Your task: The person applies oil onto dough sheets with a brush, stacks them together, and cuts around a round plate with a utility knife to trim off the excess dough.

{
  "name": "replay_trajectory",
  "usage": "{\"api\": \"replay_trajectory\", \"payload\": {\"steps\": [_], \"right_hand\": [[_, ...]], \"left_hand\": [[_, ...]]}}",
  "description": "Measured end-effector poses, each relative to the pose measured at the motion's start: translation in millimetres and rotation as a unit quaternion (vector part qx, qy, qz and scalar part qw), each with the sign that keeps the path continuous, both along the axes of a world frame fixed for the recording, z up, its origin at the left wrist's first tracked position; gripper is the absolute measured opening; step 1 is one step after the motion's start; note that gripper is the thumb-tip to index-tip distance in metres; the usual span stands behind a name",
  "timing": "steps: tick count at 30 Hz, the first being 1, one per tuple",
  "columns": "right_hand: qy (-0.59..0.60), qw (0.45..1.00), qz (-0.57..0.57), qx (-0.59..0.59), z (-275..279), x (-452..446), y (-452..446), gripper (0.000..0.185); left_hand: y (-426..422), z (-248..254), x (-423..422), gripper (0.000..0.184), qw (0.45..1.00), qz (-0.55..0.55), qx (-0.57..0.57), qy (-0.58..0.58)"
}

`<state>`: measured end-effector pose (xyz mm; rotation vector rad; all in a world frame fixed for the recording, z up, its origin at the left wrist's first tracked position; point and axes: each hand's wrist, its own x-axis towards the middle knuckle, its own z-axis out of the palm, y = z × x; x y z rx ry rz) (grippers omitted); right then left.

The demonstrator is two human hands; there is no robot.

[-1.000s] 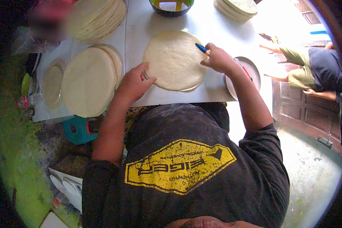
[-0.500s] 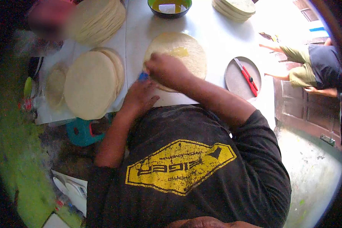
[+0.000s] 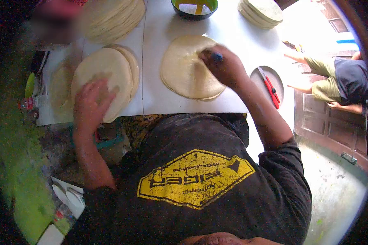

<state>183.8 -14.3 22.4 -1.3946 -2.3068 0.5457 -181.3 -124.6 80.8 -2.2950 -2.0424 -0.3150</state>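
My right hand is closed round a small blue-handled brush, its lower end blurred over a round flat dough sheet. This sheet lies on another one, their edges showing at the bottom, and its surface looks wet near the hand. My left hand has its fingers spread over the near part of a stack of pale round sheets on the left. Whether the fingertips press on the top sheet I cannot tell.
A dark bowl of yellow liquid stands at the back. Taller stacks of round sheets and further sheets flank it. A red utility knife lies on a round grey plate. Another person is at the right.
My left hand has moved left, from beside the middle sheet to the left stack. My right hand has gone right across the sheet with the brush. The yellow patch is smeared out.
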Motion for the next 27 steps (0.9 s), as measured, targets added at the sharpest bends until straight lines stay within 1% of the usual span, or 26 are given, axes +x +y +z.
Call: {"api": "replay_trajectory", "payload": {"steps": [1,2,3,4,5,6,7,8,10,11,12,13,14,15,16,17,18,19,21,22,23,25,27], "right_hand": [[0.014,0.998,-0.045,0.040,0,-7,14,0.017],[0.014,0.998,-0.046,0.041,-6,-15,22,0.017],[-0.027,0.998,-0.011,0.058,-15,-25,27,0.015],[-0.068,0.994,0.024,0.076,-24,-36,30,0.014],[-0.037,0.995,0.072,0.056,-27,-47,16,0.014],[-0.032,0.990,0.137,0.022,-17,-50,0,0.014],[-0.028,0.979,0.201,-0.011,-7,-52,-12,0.013],[-0.027,0.979,0.202,-0.011,-9,-47,-16,0.013],[0.061,0.959,0.263,-0.090,-18,-14,-18,0.014],[0.125,0.958,0.245,-0.083,-16,5,-10,0.020],[0.205,0.955,0.202,-0.075,-8,23,-7,0.019],[0.131,0.980,0.149,-0.033,-1,34,2,0.019],[0.102,0.990,0.006,-0.100,13,34,0,0.022],[0.081,0.995,-0.015,-0.058,17,34,2,0.025],[0.056,0.997,-0.038,-0.031,25,29,-1,0.025],[0.048,0.997,-0.052,-0.029,23,21,-1,0.025],[0.054,0.997,-0.036,-0.035,19,15,-2,0.021],[0.058,0.997,-0.024,-0.040,14,9,-1,0.017],[0.128,0.991,0.016,-0.038,5,-13,0,0.009],[0.143,0.988,0.060,0.028,3,-27,2,0.014],[0.137,0.982,0.115,0.055,9,-41,4,0.020],[0.123,0.976,0.167,0.068,6,-69,8,0.023],[0.111,0.960,0.259,-0.009,6,-98,16,0.022]], "left_hand": [[17,17,-1,0.044,0.997,-0.010,-0.036,-0.072],[28,20,1,0.046,0.993,-0.016,-0.054,-0.108],[40,23,3,0.047,0.987,-0.022,-0.072,-0.143],[49,18,10,0.050,0.981,0.022,-0.089,-0.170],[54,13,14,0.052,0.972,0.067,-0.108,-0.196],[54,6,14,0.052,0.972,0.070,-0.108,-0.194],[53,-2,14,0.053,0.982,0.039,-0.104,-0.154],[55,-7,13,0.055,0.989,0.007,-0.099,-0.114],[49,-7,13,0.057,0.987,0.017,-0.109,-0.121],[44,-8,13,0.060,0.984,0.029,-0.117,-0.130],[39,-10,10,0.060,0.984,0.039,-0.118,-0.130],[34,-12,6,0.068,0.982,0.045,-0.124,-0.136],[28,-14,0,0.077,0.981,0.054,-0.127,-0.139],[22,-15,-3,0.077,0.980,0.072,-0.125,-0.134],[19,-16,-2,0.085,0.986,0.034,-0.117,-0.115],[15,-16,-1,0.094,0.989,-0.003,-0.112,-0.095],[12,-13,2,0.103,0.989,-0.014,-0.126,-0.079],[11,-8,5,0.103,0.989,0.002,-0.126,-0.076],[11,0,9,0.101,0.986,-0.013,-0.156,-0.058],[11,-2,8,0.101,0.986,-0.004,-0.155,-0.058],[12,-5,6,0.100,0.986,-0.006,-0.157,-0.050],[12,-8,9,0.099,0.986,-0.006,-0.160,-0.044],[11,-9,13,0.096,0.986,-0.002,-0.165,-0.037]]}}
